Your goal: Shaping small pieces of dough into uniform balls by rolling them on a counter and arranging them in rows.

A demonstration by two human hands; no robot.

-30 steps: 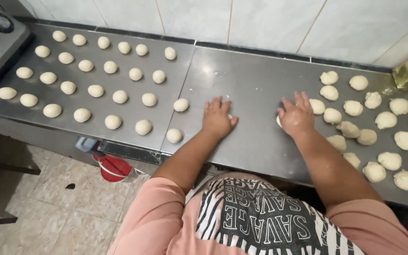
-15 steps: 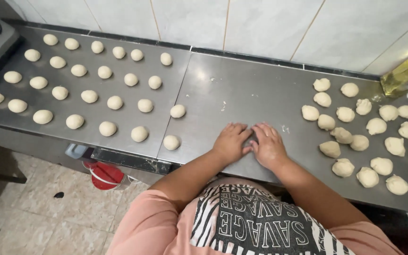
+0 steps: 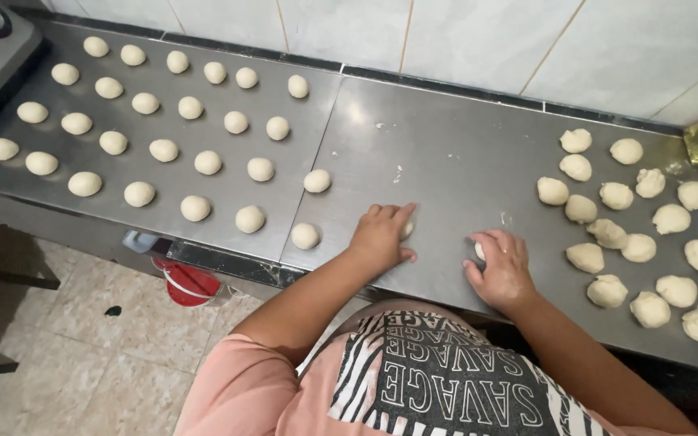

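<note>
At the upper left of the frame we have the finished work: rows of smooth, round dough balls (image 3: 163,149) set well apart from one another on the steel counter (image 3: 446,153), running from the left edge toward the middle. The last of them, two balls (image 3: 305,235) near the seam in the counter, sit just left of our left hand.

In the lower middle of the frame, our left hand (image 3: 381,236) lies palm down on the counter, fingers curved over a piece of dough (image 3: 407,229) that only peeks out at the fingertips. We judge the hand cupped around it, pressing it against the steel rather than pinching it.

Just to the right, apart from the left, our right hand (image 3: 501,266) is also palm down, fingers bent over a second piece of dough (image 3: 480,251), of which a small white edge shows by the thumb. Again the hold is a loose cup over the piece.

At the right of the frame lie the rough, uneven dough lumps (image 3: 656,234), closely bunched and not yet rounded. By our count the smooth ones on the left outnumber them, so we judge the shaping somewhat past halfway, with roughly twenty lumps left.
</note>
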